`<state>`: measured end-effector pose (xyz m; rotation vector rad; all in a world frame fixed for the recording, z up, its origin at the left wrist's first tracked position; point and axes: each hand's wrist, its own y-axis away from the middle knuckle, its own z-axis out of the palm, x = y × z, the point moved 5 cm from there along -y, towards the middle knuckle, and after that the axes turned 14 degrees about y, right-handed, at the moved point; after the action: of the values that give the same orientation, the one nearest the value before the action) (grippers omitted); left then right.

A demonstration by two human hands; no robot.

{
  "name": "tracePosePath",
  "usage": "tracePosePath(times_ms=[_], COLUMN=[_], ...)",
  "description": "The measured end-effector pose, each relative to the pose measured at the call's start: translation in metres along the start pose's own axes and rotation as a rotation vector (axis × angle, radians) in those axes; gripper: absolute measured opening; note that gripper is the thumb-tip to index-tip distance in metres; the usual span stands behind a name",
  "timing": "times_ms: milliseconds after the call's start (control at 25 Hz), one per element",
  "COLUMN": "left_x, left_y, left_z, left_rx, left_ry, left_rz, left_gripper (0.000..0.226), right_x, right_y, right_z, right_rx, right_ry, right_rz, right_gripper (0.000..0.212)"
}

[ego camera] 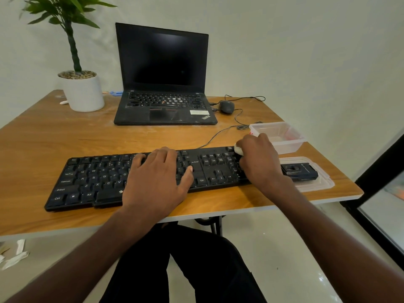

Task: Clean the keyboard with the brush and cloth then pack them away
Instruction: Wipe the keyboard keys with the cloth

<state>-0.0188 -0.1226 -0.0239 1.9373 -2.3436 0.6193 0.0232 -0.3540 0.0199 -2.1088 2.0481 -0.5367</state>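
Wiping step, by the look of it. Left hand (158, 173) lies flat, fingers straight, on the keyboard (91, 182) mid-section, pinning it. Right hand (259, 159) is bunched around the white cloth (238, 150) at the numpad's far corner. Next move calls for sweeping the cloth leftward across the keys, so the left hand must shift. Brush (299, 171) (black, probably it) rests on the lid (323, 182) just right of the keyboard; clear box (282, 136) behind. Wooden table (54, 138), then laptop (162, 84), mouse (226, 107), potted plant (80, 84), pale wall.
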Motion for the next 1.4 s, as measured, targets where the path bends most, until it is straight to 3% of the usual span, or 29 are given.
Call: tracePosePath(times_ms=[200, 480, 760, 1000, 1240, 1400], left_x=[-0.004, -0.007, -0.006, -0.004, -0.005, -0.004], left_y=[0.001, 0.002, 0.003, 0.006, 0.007, 0.006], left_z=[-0.002, -0.003, -0.003, -0.005, -0.004, -0.003], left_rx=[0.001, 0.006, 0.002, 0.007, 0.002, 0.008], left_ry=[0.033, 0.046, 0.063, 0.053, 0.057, 0.066], left_rz=[0.027, 0.023, 0.024, 0.016, -0.002, 0.004], left_gripper=[0.065, 0.065, 0.063, 0.064, 0.057, 0.056], right_x=[-0.017, 0.007, -0.009, -0.023, 0.014, 0.003], right_y=[-0.001, 0.006, 0.005, 0.006, 0.007, 0.007], right_z=[0.003, -0.010, -0.009, -0.001, -0.003, -0.003], right_rx=[-0.043, -0.032, -0.003, -0.056, -0.008, -0.035], right_ry=[-0.209, 0.076, 0.080, -0.146, 0.094, 0.158], right_rz=[-0.049, 0.138, 0.042, -0.089, 0.148, 0.108], right_gripper=[0.047, 0.020, 0.012, 0.041, 0.029, 0.023])
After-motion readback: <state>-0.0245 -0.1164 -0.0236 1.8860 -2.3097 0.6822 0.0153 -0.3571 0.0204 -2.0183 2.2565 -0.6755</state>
